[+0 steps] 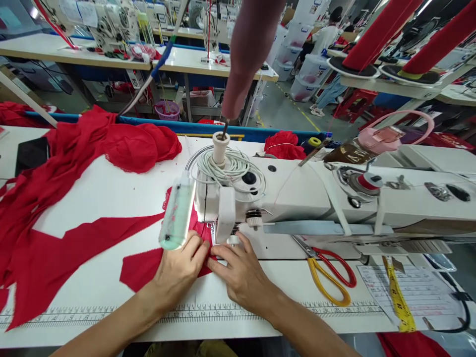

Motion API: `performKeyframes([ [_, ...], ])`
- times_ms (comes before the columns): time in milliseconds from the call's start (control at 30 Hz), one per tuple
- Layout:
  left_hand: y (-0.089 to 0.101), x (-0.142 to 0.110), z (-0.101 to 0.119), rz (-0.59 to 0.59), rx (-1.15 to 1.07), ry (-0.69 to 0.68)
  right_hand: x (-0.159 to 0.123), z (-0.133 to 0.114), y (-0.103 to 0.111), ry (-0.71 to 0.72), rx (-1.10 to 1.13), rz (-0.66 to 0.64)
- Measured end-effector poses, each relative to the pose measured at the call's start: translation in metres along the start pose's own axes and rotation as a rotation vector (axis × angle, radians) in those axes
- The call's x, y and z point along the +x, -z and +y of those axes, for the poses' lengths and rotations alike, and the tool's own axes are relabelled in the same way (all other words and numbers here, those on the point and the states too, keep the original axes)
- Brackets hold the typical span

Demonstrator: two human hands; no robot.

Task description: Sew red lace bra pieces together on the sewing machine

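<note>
A red fabric piece lies under the head of a white sewing machine, and part of it is hidden behind the machine's front end. My left hand is closed on this fabric just left of the needle area, fingers bent and close together. Close to its fingertips, my right hand grips the fabric's edge between thumb and forefinger, its other fingers reaching toward the presser foot. The needle itself is hidden. A clear greenish plastic guard hangs over the left fingers.
Scissors with red and yellow handles lie right of my hands. A tape measure rests on a written sheet. More red fabric spreads leftward. A pink-lidded bottle stands behind the machine; thread cones rise above.
</note>
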State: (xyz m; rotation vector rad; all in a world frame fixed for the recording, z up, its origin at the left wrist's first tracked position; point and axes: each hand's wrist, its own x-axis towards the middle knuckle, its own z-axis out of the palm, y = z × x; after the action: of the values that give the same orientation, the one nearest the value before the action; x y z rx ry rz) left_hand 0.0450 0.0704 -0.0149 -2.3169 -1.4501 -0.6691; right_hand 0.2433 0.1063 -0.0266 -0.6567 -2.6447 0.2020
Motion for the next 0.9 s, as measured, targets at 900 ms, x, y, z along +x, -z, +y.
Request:
performKeyframes([
  [900,-0.022,-0.009,-0.025,-0.131,-0.25,0.03,0.006,0.002,-0.007,-0.074,-0.061,-0.099],
])
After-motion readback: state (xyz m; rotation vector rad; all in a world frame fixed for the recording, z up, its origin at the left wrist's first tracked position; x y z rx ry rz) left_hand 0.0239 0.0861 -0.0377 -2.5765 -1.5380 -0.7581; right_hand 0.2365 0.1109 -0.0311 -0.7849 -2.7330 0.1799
